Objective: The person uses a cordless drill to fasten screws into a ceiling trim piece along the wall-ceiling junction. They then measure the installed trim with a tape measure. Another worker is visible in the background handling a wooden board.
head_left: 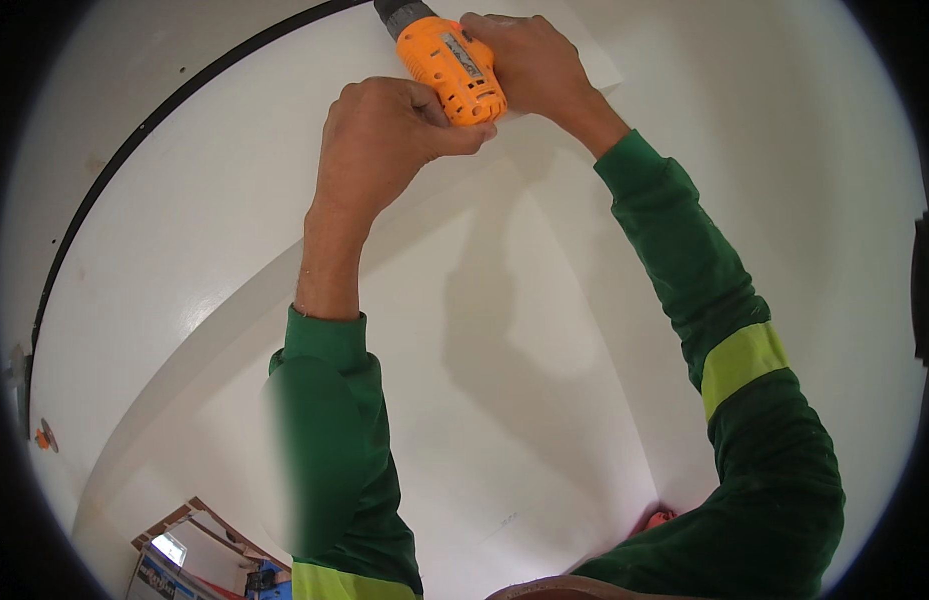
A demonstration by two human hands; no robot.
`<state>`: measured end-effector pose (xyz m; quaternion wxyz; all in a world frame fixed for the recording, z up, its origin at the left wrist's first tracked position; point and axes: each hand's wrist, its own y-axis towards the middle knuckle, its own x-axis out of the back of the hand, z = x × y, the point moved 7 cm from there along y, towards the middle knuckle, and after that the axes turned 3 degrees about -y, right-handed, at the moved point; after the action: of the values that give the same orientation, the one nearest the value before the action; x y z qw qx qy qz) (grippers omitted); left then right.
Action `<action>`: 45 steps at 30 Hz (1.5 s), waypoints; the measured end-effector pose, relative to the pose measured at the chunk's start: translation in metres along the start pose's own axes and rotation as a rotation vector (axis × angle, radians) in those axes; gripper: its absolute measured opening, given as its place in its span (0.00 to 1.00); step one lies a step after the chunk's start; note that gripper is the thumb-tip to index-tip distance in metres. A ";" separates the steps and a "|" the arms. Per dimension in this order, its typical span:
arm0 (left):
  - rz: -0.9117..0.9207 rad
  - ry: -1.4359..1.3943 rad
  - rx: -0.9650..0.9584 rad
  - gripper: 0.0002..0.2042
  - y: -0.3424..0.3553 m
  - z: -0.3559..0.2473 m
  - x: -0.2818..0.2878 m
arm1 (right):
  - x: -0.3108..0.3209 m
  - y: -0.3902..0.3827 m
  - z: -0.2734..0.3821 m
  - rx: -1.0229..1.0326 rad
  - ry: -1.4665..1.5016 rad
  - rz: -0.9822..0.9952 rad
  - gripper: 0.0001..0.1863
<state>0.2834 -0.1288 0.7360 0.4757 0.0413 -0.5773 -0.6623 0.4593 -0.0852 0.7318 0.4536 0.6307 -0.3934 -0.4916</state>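
An orange cordless drill [447, 62] with a black chuck [403, 14] is raised at the top middle, tilted so its chuck points up and to the left. My right hand [530, 62] is closed round it from the right; the drill's handle is hidden. From the left, my left hand [375, 140] presses against the lower rear of the body, fingers curled, some of them out of sight behind it. The chuck runs past the upper edge, so its tip does not show. Both arms reach up in green sleeves with yellow-green bands.
Smooth white panels [225, 190] surround the hands, and a black strip [105, 170] curves along the upper left. A small orange object [45, 437] sits at the far left. Lower left is a wood-framed opening [200, 515] with boxes beyond. Something dark [923, 290] stands at the right edge.
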 end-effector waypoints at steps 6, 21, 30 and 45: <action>-0.005 0.030 0.002 0.19 -0.001 -0.003 -0.001 | 0.003 -0.002 -0.001 0.002 -0.002 0.000 0.25; -0.014 0.014 -0.020 0.20 -0.005 -0.002 0.007 | 0.010 0.002 0.011 0.041 0.062 -0.020 0.25; -0.005 0.072 0.001 0.21 -0.005 -0.002 0.007 | 0.007 0.003 0.012 0.001 0.018 0.017 0.26; -0.060 0.025 -0.040 0.19 0.001 -0.003 0.000 | -0.001 0.004 0.005 0.006 0.023 0.030 0.24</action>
<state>0.2861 -0.1311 0.7361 0.4635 0.0574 -0.5565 -0.6871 0.4541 -0.0863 0.7354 0.4636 0.6317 -0.3990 -0.4763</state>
